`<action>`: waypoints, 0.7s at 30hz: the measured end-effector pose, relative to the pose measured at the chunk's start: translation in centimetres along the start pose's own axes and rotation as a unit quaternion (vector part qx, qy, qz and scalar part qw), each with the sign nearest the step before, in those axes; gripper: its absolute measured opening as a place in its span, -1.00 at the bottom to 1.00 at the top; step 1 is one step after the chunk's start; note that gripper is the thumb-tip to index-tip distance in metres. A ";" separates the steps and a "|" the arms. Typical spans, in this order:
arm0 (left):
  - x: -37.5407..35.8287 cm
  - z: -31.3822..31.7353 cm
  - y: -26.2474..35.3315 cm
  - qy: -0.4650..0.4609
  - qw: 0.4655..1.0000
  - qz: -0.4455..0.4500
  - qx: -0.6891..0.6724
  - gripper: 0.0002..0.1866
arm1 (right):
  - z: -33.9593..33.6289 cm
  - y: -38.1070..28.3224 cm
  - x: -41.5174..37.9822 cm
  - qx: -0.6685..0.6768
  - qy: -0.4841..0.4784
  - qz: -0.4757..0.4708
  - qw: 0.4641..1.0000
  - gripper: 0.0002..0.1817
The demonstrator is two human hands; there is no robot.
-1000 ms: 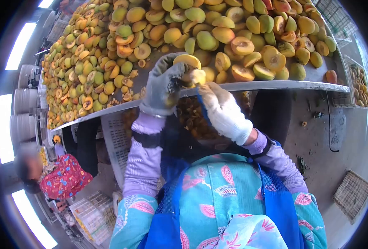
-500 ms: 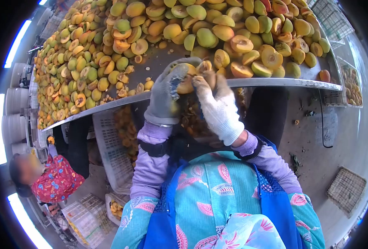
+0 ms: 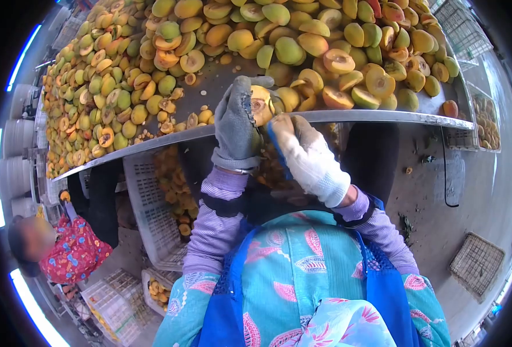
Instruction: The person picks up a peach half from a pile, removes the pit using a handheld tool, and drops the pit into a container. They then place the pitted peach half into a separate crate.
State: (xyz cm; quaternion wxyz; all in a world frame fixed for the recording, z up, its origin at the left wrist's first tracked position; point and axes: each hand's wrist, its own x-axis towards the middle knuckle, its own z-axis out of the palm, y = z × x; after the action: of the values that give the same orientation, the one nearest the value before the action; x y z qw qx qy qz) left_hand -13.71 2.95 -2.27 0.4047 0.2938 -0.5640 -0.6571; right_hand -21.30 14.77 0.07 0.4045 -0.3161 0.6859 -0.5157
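Note:
In my left hand (image 3: 237,118), wearing a grey glove, is a yellow peach (image 3: 261,106) held just over the table's near edge. Its cut face with a brownish centre is turned up. My right hand (image 3: 308,149), in a white glove, is closed around a blue-handled tool (image 3: 278,147) beside the peach. The tool's working end is hidden or too small to make out. Close beyond the right fingers, peach halves (image 3: 309,81) lie on the metal table (image 3: 221,87).
Heaped peach halves (image 3: 111,87) cover much of the table, which has a raised metal rim (image 3: 383,115). Below stands a white crate (image 3: 152,208) beside more peaches. Another person (image 3: 74,248) is at the left. A wire-like basket (image 3: 477,263) sits on the floor at right.
My right hand has drawn back slightly, down and to the right, and the blue handle shows more. The fruit piece at its fingers is out of them. The peach in my left hand now shows its cut face.

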 end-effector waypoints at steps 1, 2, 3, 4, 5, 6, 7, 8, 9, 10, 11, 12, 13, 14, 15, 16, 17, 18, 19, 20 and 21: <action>-0.1 -0.1 0.1 -0.018 0.979 0.107 0.175 -0.81 | 0.2 -0.1 0.0 0.026 0.011 0.019 0.999 -0.63; -0.2 0.0 0.3 -0.038 0.915 0.211 0.341 -0.79 | 0.3 -0.4 -0.1 0.053 0.024 0.038 0.998 -0.63; -0.3 0.6 0.5 -0.030 0.998 -0.044 -0.020 -0.71 | 0.0 -1.2 -0.4 0.022 0.019 0.047 0.998 -0.63; -0.3 0.9 0.5 -0.034 0.998 -0.044 -0.020 -0.71 | 0.0 -1.2 -0.4 0.024 0.023 0.047 0.998 -0.63; -0.3 1.1 0.5 -0.022 0.997 -0.065 -0.035 -0.66 | 0.0 -1.1 -0.3 0.017 0.009 0.047 0.999 -0.62; -0.3 1.2 0.5 -0.008 0.995 -0.087 -0.049 -0.61 | 0.1 -1.0 -0.3 0.010 -0.006 0.047 0.999 -0.61; -0.4 1.4 0.9 -0.008 0.995 -0.087 -0.050 -0.61 | 0.3 -0.8 -0.5 0.017 0.010 0.014 1.000 -0.60; -0.4 1.7 1.5 -0.014 0.997 -0.069 -0.006 -0.58 | 0.4 -0.8 -0.5 0.016 0.010 0.014 1.000 -0.60; -0.5 1.8 1.8 -0.019 0.998 -0.052 0.037 -0.55 | 0.5 -0.9 -0.6 0.017 0.000 0.023 1.000 -0.59; -0.5 1.6 1.5 -0.019 0.998 -0.053 0.037 -0.55 | 0.6 -0.8 -0.8 0.019 -0.010 0.033 0.999 -0.58; -0.3 1.4 0.9 -0.029 0.998 -0.051 0.029 -0.54 | 1.2 -0.2 -0.8 0.019 -0.009 0.034 0.999 -0.58; -0.2 1.3 0.7 -0.039 0.998 -0.048 0.020 -0.53 | 2.2 1.1 -0.7 0.033 0.039 -0.014 0.999 -0.57; -0.2 1.6 0.8 -0.040 0.998 -0.047 0.019 -0.53 | 2.6 1.4 -0.7 0.046 0.087 -0.063 0.993 -0.56; -0.3 1.9 1.0 -0.030 0.998 -0.051 0.012 -0.54 | 2.5 1.6 -0.7 0.045 0.088 -0.065 0.993 -0.56; -0.5 2.0 1.1 -0.020 0.998 -0.056 0.007 -0.55 | 2.4 1.6 -1.0 0.040 0.071 -0.069 0.994 -0.53; -0.4 1.8 1.0 -0.018 0.998 -0.055 0.008 -0.55 | 2.4 1.7 -1.1 0.035 0.052 -0.073 0.995 -0.50; -0.3 1.5 0.9 -0.039 0.997 -0.064 0.013 -0.55 | 2.5 1.5 -0.8 0.036 0.050 -0.073 0.995 -0.50; -0.1 1.2 0.8 -0.060 0.995 -0.073 0.018 -0.56 | 2.9 1.1 -0.3 0.114 0.025 0.045 0.992 -0.48; 0.1 0.9 0.9 -0.059 0.995 -0.074 0.021 -0.56 | 3.0 0.8 0.0 0.189 -0.002 0.162 0.968 -0.45; 0.6 0.6 1.1 -0.098 0.993 -0.031 0.063 -0.59 | 2.3 0.2 -0.1 0.191 -0.005 0.160 0.969 -0.45; 1.0 0.3 1.4 -0.136 0.985 0.012 0.105 -0.63 | 1.1 -0.6 -0.4 0.273 -0.097 0.178 0.941 -0.44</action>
State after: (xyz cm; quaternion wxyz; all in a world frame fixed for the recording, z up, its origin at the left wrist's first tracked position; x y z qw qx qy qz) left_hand -14.17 2.16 -0.81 0.2990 0.2361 -0.6830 -0.6232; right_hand -20.12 14.40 0.59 0.6251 -0.1149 0.5216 -0.5693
